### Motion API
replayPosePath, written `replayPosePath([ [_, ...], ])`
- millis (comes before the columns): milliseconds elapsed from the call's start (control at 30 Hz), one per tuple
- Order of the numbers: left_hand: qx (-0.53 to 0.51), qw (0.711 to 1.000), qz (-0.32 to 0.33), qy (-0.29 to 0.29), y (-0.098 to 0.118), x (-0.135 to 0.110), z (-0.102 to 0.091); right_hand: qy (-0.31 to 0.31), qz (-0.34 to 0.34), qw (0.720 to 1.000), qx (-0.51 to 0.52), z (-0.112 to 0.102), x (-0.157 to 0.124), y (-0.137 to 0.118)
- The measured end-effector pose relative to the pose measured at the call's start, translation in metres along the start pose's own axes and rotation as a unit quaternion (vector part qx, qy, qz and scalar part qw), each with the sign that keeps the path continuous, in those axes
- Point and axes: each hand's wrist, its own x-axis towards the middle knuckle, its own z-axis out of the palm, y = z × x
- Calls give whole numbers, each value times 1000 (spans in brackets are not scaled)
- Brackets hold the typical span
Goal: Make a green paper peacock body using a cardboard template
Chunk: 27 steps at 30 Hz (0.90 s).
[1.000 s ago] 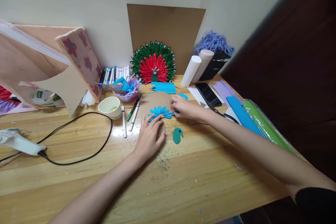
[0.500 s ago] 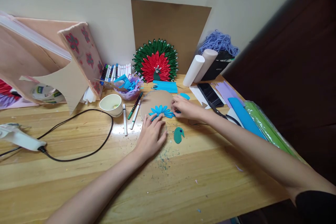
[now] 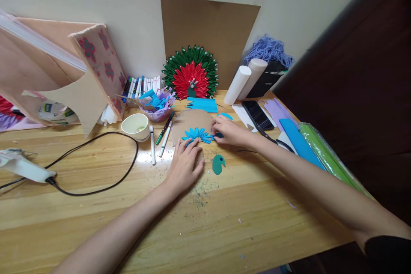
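A rounded piece of brown cardboard (image 3: 194,118) lies flat on the table, with a fan of blue paper petals (image 3: 196,132) along its near edge. The fingertips of my left hand (image 3: 185,165) rest at that near edge, fingers apart and holding nothing. At the fan's right end, my right hand (image 3: 227,130) has its thumb and fingers together on a blue paper petal (image 3: 219,135), mostly covered by the fingers. A green paper bird's head and body (image 3: 218,165) with a dark bead eye lies just nearer me, touched by neither hand.
A finished red-and-green paper peacock (image 3: 192,75) leans at the back against a brown board (image 3: 210,30). Left are a paper cup (image 3: 135,127), markers (image 3: 165,139), a bowl of paper scraps (image 3: 158,113) and a corded glue gun (image 3: 28,169). Scissors (image 3: 271,137) and a phone (image 3: 257,114) lie right.
My right hand has shifted slightly to the right along the cardboard's edge. The left hand keeps its place, and the whole view has tilted a little.
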Motion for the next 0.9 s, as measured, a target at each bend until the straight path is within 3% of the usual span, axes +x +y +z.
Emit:
replayPosePath([
  [567, -5, 1000, 2, -1, 1, 0, -2, 10, -28, 999, 20, 4, 2, 9],
  [900, -9, 1000, 3, 0, 1, -1, -1, 6, -27, 1000, -1, 0, 8, -9],
])
